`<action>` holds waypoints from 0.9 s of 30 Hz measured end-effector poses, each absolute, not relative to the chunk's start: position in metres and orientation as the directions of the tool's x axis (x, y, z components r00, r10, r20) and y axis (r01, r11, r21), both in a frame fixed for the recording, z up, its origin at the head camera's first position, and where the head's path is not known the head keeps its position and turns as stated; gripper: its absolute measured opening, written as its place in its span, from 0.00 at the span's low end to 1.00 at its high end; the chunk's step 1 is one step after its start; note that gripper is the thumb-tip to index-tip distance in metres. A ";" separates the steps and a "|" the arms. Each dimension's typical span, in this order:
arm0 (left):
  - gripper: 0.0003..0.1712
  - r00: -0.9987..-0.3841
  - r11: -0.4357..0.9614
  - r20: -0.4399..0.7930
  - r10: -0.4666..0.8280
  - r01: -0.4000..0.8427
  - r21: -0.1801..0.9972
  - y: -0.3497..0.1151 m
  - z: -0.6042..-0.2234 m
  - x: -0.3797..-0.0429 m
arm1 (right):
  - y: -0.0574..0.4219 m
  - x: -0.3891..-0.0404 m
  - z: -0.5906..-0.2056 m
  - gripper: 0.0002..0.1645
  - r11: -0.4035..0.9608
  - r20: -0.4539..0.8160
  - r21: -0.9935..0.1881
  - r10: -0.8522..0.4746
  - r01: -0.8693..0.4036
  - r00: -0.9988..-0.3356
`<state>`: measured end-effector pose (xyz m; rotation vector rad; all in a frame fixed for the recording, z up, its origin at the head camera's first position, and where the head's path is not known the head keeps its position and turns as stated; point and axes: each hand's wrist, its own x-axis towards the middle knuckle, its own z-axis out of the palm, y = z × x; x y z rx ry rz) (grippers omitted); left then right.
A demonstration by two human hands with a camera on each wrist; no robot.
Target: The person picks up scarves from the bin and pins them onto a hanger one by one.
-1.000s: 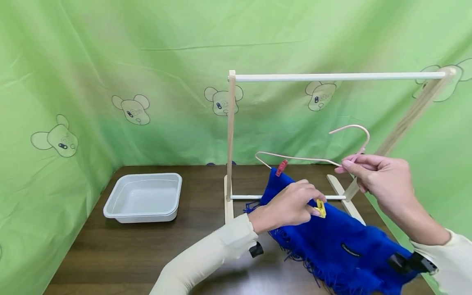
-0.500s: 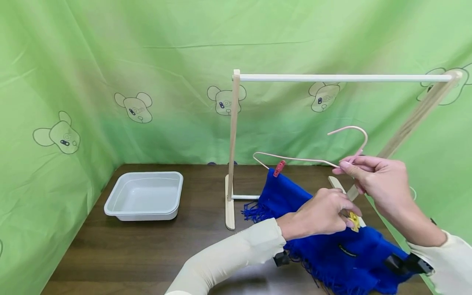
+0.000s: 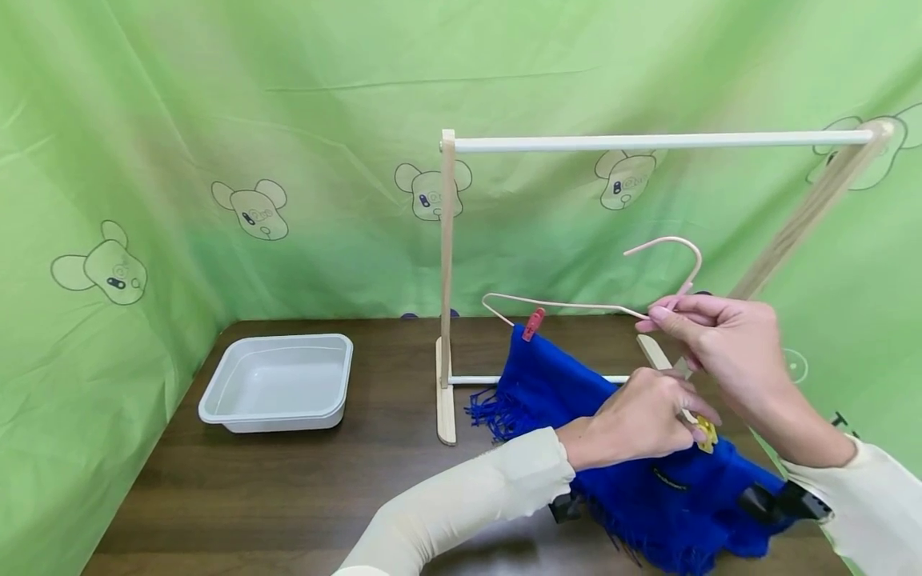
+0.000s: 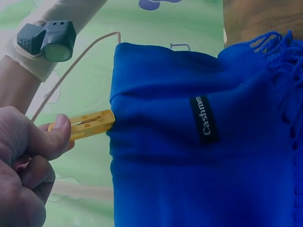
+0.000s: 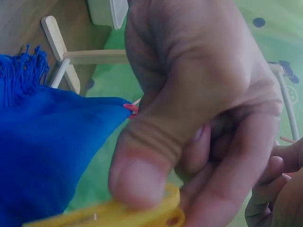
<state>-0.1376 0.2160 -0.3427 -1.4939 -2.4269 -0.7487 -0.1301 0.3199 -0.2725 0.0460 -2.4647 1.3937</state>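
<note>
My right hand (image 3: 731,340) holds a pink wire hanger (image 3: 562,303) at the neck, hook upward. From the hanger slopes a blue fringed scarf (image 3: 555,372), fixed at its upper left corner by a red clothespin (image 3: 533,325). Below my right hand, my left hand (image 3: 641,416) pinches a yellow clothespin (image 3: 707,434) between thumb and finger. In the left wrist view the tip of this clothespin (image 4: 92,125) meets the scarf's edge, near a dark Cashmere label (image 4: 204,119). The right wrist view shows the left thumb (image 5: 142,179) on the yellow clothespin.
A wooden drying rack (image 3: 446,264) with a white top bar (image 3: 648,143) stands behind the scarf. An uncovered white plastic tub (image 3: 334,400) sits on the brown table (image 3: 288,488) at the left. Green printed fabric (image 3: 346,88) hangs around the table.
My left hand has moved right along the scarf's upper edge with the yellow clothespin, mostly in the first half second. My right hand keeps its hold on the hanger's neck.
</note>
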 end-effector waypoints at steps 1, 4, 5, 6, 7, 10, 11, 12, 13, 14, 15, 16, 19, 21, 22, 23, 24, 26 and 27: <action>0.09 -0.475 0.368 0.411 0.778 0.875 0.315 0.217 -0.343 -0.138 | 0.319 -0.130 -0.272 0.18 0.528 0.275 -0.831 0.122 -0.172 -0.954; 0.09 -0.471 0.377 0.402 0.785 0.879 0.293 0.219 -0.343 -0.137 | 0.317 -0.129 -0.272 0.19 0.525 0.255 -0.837 0.127 -0.153 -0.959; 0.09 -0.472 0.381 0.397 0.787 0.878 0.289 0.220 -0.343 -0.137 | 0.316 -0.129 -0.272 0.19 0.522 0.249 -0.840 0.129 -0.148 -0.960; 0.09 -0.474 0.388 0.391 0.789 0.878 0.282 0.221 -0.343 -0.137 | 0.315 -0.129 -0.273 0.19 0.523 0.247 -0.840 0.129 -0.146 -0.960; 0.09 -0.479 0.394 0.382 0.790 0.875 0.281 0.222 -0.344 -0.137 | 0.315 -0.129 -0.273 0.19 0.525 0.244 -0.839 0.130 -0.142 -0.961; 0.09 -0.488 0.417 0.362 0.794 0.871 0.259 0.223 -0.346 -0.136 | 0.312 -0.129 -0.272 0.19 0.545 0.265 -0.824 0.127 -0.156 -0.956; 0.09 -0.495 0.426 0.355 0.793 0.867 0.257 0.223 -0.346 -0.135 | 0.310 -0.129 -0.272 0.19 0.554 0.272 -0.817 0.124 -0.161 -0.954; 0.08 -0.499 0.434 0.349 0.793 0.865 0.252 0.223 -0.347 -0.135 | 0.309 -0.130 -0.272 0.18 0.566 0.280 -0.808 0.122 -0.164 -0.952; 0.08 -0.501 0.438 0.346 0.793 0.865 0.247 0.223 -0.347 -0.135 | 0.308 -0.129 -0.271 0.18 0.572 0.286 -0.803 0.121 -0.168 -0.951; 0.07 -0.499 0.443 0.348 0.793 0.866 0.233 0.224 -0.347 -0.135 | 0.306 -0.129 -0.271 0.17 0.576 0.292 -0.799 0.119 -0.174 -0.949; 0.07 -0.499 0.445 0.353 0.792 0.866 0.227 0.224 -0.347 -0.135 | 0.305 -0.129 -0.270 0.17 0.585 0.295 -0.792 0.117 -0.174 -0.948; 0.06 -0.506 0.454 0.355 0.786 0.862 0.223 0.224 -0.347 -0.134 | 0.303 -0.128 -0.269 0.17 0.590 0.295 -0.788 0.116 -0.173 -0.948; 0.07 -0.500 0.469 0.397 0.770 0.865 0.181 0.224 -0.351 -0.133 | 0.296 -0.125 -0.266 0.16 0.587 0.305 -0.787 0.098 -0.192 -0.947; 0.08 -0.507 0.486 0.420 0.753 0.858 0.165 0.224 -0.353 -0.133 | 0.293 -0.124 -0.265 0.16 0.605 0.315 -0.769 0.082 -0.204 -0.946; 0.08 -0.516 0.493 0.418 0.748 0.853 0.172 0.224 -0.354 -0.132 | 0.291 -0.124 -0.265 0.16 0.609 0.317 -0.766 0.075 -0.209 -0.945; 0.08 -0.522 0.494 0.412 0.747 0.850 0.180 0.224 -0.355 -0.132 | 0.291 -0.124 -0.265 0.15 0.612 0.318 -0.763 0.071 -0.210 -0.946; 0.08 -0.526 0.494 0.401 0.750 0.849 0.189 0.224 -0.355 -0.133 | 0.292 -0.124 -0.265 0.15 0.627 0.320 -0.751 0.071 -0.207 -0.945; 0.06 -0.547 0.493 0.355 0.758 0.837 0.237 0.224 -0.355 -0.133 | 0.294 -0.125 -0.266 0.15 0.635 0.306 -0.749 0.079 -0.189 -0.949; 0.06 -0.550 0.483 0.331 0.767 0.834 0.267 0.225 -0.355 -0.133 | 0.295 -0.125 -0.266 0.15 0.636 0.296 -0.751 0.086 -0.176 -0.951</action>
